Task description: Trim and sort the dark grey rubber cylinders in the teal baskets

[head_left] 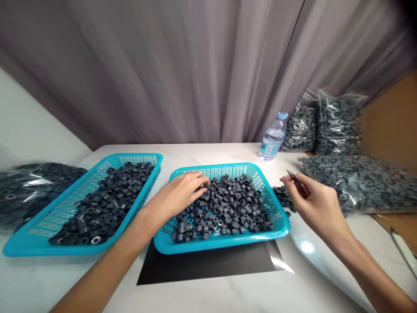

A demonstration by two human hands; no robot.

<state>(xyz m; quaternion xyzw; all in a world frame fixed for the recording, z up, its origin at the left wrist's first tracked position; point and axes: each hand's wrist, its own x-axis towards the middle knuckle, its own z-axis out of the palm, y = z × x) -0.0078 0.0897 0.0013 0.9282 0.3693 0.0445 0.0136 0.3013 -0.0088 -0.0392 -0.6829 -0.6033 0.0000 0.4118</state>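
Note:
My left hand (182,193) lies inside the middle turquoise basket (276,228), its fingers curled down onto the pile of small dark grey rings (228,204) at the pile's upper left. Whether a ring is between the fingers is hidden. My right hand (314,198) hovers just right of that basket, pinching a pair of dark tweezers (296,182) whose tips point up and left. Under it, a small heap of the same rings (282,195) lies on the white table.
A second turquoise basket (35,243) of rings stands at the left. Clear bags of rings lie at far left (29,187) and at the right (355,174). A water bottle (273,137) stands behind. A black sheet (208,263) lies under the middle basket. A metal strip (404,250) lies at the right edge.

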